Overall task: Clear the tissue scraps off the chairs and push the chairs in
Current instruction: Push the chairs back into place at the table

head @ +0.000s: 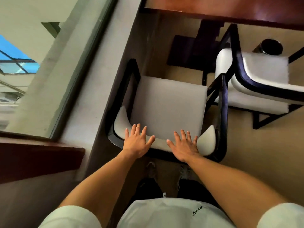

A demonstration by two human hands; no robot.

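Note:
A white-cushioned chair (169,102) with a black frame stands right in front of me, its backrest nearest to me. My left hand (137,142) lies flat on the left part of the backrest top, fingers spread. My right hand (182,145) lies flat on the right part, fingers spread too. Neither hand holds anything. I see no tissue scraps on this seat. A second white chair (263,79) with a black frame stands to the right, turned at an angle. The dark wooden table (213,9) runs along the top edge, beyond the near chair's seat.
A wall and window sill (92,79) run close along the near chair's left side. A black round bin (271,46) stands behind the second chair. The table's dark base (194,51) sits on the beige floor ahead of the seat. A dark wooden ledge (41,158) is at my left.

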